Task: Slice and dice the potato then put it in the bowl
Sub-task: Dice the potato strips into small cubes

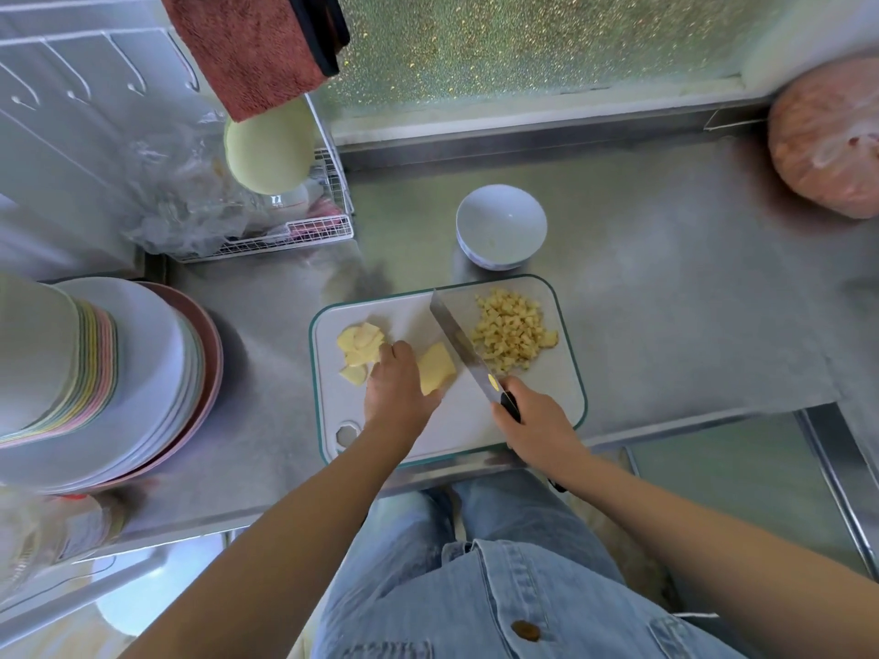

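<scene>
A white cutting board [452,420] with a green rim lies on the steel counter. My left hand [395,387] holds a stack of potato slices [436,368] near the board's middle. Loose potato slices [359,347] lie to its left. A heap of diced potato [513,332] sits at the board's right. My right hand [528,420] grips the black handle of a knife [459,344], whose blade runs diagonally between the stack and the dice. An empty white bowl [502,225] stands just beyond the board.
Stacked plates and bowls [109,373] fill the left of the steel counter [689,302]. A wire dish rack [304,230] with plastic bags stands at the back left. A pink round object [827,140] sits at the far right. A red towel [247,45] hangs above.
</scene>
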The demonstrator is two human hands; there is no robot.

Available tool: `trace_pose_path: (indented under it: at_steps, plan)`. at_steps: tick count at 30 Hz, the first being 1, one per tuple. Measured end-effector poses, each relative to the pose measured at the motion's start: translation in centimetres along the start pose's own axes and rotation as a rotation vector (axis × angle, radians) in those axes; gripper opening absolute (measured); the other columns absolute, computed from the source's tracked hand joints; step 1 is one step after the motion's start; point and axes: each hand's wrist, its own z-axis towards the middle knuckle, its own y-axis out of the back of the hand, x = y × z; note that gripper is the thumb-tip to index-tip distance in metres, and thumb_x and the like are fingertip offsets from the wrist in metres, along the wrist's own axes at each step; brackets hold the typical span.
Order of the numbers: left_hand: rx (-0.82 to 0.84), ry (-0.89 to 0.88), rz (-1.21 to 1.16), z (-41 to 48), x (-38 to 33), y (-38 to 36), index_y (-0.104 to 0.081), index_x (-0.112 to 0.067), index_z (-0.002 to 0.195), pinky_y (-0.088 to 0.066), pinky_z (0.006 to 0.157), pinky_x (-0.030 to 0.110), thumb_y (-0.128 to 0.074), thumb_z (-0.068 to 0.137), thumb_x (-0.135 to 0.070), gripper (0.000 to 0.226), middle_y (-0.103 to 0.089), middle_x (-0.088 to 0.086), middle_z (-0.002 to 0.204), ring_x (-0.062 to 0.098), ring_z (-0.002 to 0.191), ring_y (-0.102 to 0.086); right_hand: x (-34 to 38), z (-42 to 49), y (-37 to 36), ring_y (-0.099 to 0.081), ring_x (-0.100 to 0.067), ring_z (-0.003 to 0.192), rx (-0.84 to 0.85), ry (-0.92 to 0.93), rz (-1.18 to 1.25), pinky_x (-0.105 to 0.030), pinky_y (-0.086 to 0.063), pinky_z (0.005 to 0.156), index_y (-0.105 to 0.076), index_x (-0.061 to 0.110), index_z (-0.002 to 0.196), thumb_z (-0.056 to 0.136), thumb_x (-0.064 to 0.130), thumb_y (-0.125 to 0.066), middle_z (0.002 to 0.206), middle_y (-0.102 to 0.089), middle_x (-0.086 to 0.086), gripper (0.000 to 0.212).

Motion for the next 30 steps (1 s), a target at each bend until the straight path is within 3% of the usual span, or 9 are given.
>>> trace_pose_path:
  at_steps: [4, 9, 12, 14, 17, 25, 30]
  plan:
    - [0.008, 0.045, -0.053, -0.2, 0.3, -0.2, -0.048, -0.008, 0.119, -0.046, 0.077, 0.032, -0.067, 0.085, -0.043, 0.052, -0.053, 0.011, 0.114, 0.028, 0.095, -0.058, 0.4, -0.4, -0.5, -0.06, -0.02, 0.06, 0.044, 0.056, -0.068, -0.045, -0.051, 0.064, -0.045, 0.015, 0.111, 0.097, 0.028, -0.041, 0.065, -0.062, -0.004, 0.019]
    - [0.009, 0.037, -0.063, -0.3, 0.3, -0.2, -0.049, -0.011, 0.121, -0.046, 0.077, 0.032, -0.07, 0.084, -0.035, 0.048, -0.051, 0.011, 0.117, 0.03, 0.095, -0.058, 0.3, -0.3, -0.3, -0.06, -0.021, 0.058, 0.039, 0.066, -0.054, -0.046, -0.05, 0.064, -0.045, 0.016, 0.104, 0.097, 0.027, -0.041, 0.064, -0.062, -0.005, 0.014]
    - [-0.002, 0.013, -0.041, -0.3, 0.1, -0.2, -0.048, -0.01, 0.123, -0.05, 0.082, 0.035, -0.07, 0.081, -0.042, 0.057, -0.047, 0.009, 0.119, 0.03, 0.098, -0.057, 0.2, -0.3, 0.4, -0.059, -0.021, 0.054, 0.019, 0.044, -0.027, -0.045, -0.049, 0.062, -0.042, 0.023, 0.085, 0.097, 0.027, -0.042, 0.058, -0.061, -0.005, 0.012]
    - [0.003, 0.007, -0.014, 0.0, -0.2, -0.1, -0.047, -0.009, 0.123, -0.05, 0.083, 0.036, -0.067, 0.082, -0.048, 0.06, -0.045, 0.009, 0.119, 0.029, 0.099, -0.056, 0.2, -0.2, 0.8, -0.06, -0.023, 0.055, 0.004, 0.024, -0.006, -0.046, -0.049, 0.062, -0.043, 0.019, 0.083, 0.096, 0.027, -0.042, 0.058, -0.06, -0.007, 0.016]
    - [0.017, -0.022, 0.03, 0.7, -0.7, 0.2, -0.048, -0.011, 0.126, -0.05, 0.081, 0.036, -0.068, 0.085, -0.04, 0.054, -0.045, 0.008, 0.122, 0.028, 0.105, -0.056, -0.1, 0.0, 1.4, -0.06, -0.026, 0.056, -0.013, 0.005, 0.024, -0.048, -0.049, 0.063, -0.044, 0.011, 0.084, 0.096, 0.028, -0.042, 0.059, -0.06, -0.01, 0.021]
    - [0.05, -0.128, 0.2, 1.1, -0.9, 0.6, -0.046, -0.01, 0.124, -0.049, 0.076, 0.032, -0.068, 0.083, -0.038, 0.054, -0.045, 0.008, 0.117, 0.024, 0.104, -0.054, -0.7, -0.2, 1.9, -0.06, -0.018, 0.054, 0.038, 0.023, 0.024, -0.04, -0.05, 0.062, -0.049, 0.01, 0.095, 0.096, 0.029, -0.043, 0.058, -0.062, -0.005, 0.02]
    - [0.113, -0.162, 0.257, 1.2, -1.4, 1.0, -0.047, -0.009, 0.12, -0.044, 0.068, 0.028, -0.07, 0.079, -0.026, 0.05, -0.045, 0.008, 0.117, 0.024, 0.103, -0.053, -0.9, -0.2, 2.1, -0.058, -0.013, 0.05, 0.05, 0.049, 0.032, -0.035, -0.048, 0.059, -0.046, 0.016, 0.084, 0.096, 0.029, -0.044, 0.056, -0.061, -0.004, 0.017]
